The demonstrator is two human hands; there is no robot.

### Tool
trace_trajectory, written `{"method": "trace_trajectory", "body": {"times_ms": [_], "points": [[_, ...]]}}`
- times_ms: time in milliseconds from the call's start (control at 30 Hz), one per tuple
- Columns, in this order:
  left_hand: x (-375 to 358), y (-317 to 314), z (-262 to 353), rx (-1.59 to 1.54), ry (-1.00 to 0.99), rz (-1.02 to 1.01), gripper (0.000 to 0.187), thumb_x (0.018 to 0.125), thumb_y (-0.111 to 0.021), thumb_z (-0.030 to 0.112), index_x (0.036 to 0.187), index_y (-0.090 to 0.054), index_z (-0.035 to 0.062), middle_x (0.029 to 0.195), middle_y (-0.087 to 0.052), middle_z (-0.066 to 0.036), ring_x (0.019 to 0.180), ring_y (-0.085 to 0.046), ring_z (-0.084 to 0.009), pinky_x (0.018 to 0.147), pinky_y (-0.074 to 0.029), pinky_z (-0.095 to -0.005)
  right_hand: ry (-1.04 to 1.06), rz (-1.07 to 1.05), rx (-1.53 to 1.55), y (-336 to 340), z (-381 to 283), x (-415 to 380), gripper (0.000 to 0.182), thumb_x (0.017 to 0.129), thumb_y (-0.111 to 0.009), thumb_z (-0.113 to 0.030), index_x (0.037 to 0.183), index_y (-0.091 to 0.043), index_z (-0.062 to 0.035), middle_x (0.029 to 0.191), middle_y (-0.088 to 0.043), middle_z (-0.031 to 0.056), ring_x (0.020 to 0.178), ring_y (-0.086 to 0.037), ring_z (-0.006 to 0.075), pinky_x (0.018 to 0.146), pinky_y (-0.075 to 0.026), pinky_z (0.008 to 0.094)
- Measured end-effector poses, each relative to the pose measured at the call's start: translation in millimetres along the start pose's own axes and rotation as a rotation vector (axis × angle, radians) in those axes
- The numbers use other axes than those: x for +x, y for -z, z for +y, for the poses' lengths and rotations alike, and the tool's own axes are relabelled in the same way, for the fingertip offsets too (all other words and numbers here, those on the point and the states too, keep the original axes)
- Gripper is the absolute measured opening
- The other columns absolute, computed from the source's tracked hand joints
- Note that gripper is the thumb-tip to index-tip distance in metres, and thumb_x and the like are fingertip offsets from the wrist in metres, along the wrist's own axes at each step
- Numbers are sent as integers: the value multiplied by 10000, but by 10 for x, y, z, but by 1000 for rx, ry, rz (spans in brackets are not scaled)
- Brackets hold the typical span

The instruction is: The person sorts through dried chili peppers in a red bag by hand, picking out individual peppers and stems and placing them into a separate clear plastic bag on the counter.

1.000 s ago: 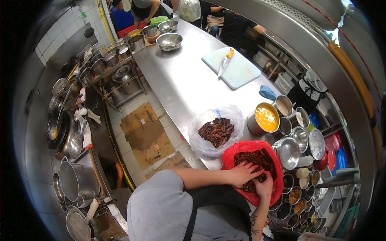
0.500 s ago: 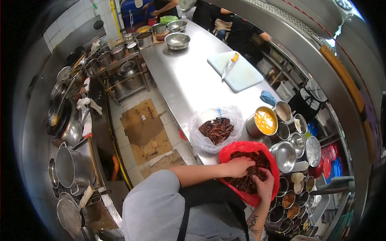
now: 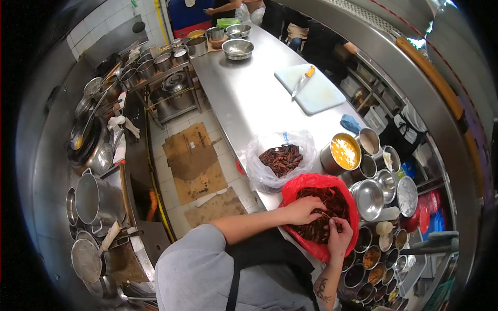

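Left hand (image 3: 303,210) and right hand (image 3: 340,237), fingers bent, at dark-red dried pieces (image 3: 313,231) in a red bag (image 3: 317,181). Whether either grip grasps any cannot be told.

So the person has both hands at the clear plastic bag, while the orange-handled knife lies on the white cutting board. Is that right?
Not quite: the bag is wrong. The head view shows the left hand and the right hand at the red bag, with the clear plastic bag beside it. The orange-handled knife does lie on the white cutting board.
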State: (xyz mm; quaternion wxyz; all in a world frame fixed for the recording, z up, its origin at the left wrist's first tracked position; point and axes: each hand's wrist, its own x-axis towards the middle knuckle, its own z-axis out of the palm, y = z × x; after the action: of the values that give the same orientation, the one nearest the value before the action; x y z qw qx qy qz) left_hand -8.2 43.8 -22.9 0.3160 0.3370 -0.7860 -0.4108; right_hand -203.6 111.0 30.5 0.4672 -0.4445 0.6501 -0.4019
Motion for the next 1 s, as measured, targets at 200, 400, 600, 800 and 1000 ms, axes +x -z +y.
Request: {"method": "trace_trajectory", "body": {"times_ms": [200,400,600,800,1000], "points": [[120,2,-91,-73,-84,-99,444,972,-567,183,1374,-526,-1,1197,-588,-231,1153,-567,-378,1032,-430,-448,549,-70,-403,65,194,100,261,870,-725,-75,1116,-692,8,1141,-702,125,991,-676,177,742,-570,287],[217,64,-234,-256,-30,-151,411,976,-444,-14,1358,-569,71,1030,-670,-151,928,-666,-259,880,-523,-354,204,37,-281,-115,-5,5,317,874,-715,-90,1162,-678,38,1141,-713,172,1063,-676,217,862,-556,335],[368,107,-347,-986,279,-220,577,1054,-462,118,1564,-196,69,1199,-675,-162,1029,-685,-203,935,-528,-344,370,162,-303,-236,14,0,277,870,-708,-100,1115,-677,26,1219,-670,204,1148,-650,314,1007,-487,377],[457,79,-181,-1104,360,-239,509,1036,-498,91,1496,-285,45,1257,-639,-202,1140,-648,-260,1013,-504,-376,326,160,-215,-95,-22,3,255,876,-699,-109,1102,-687,6,1136,-688,170,1039,-679,272,860,-550,336],[480,-54,-57,-1139,351,-245,226,1033,-493,88,1230,-543,-11,1277,-629,-174,1144,-638,-229,1013,-488,-333,224,253,-159,-49,20,-5,185,875,-702,-106,1033,-715,-12,952,-705,121,779,-670,181,694,-531,301]]}}
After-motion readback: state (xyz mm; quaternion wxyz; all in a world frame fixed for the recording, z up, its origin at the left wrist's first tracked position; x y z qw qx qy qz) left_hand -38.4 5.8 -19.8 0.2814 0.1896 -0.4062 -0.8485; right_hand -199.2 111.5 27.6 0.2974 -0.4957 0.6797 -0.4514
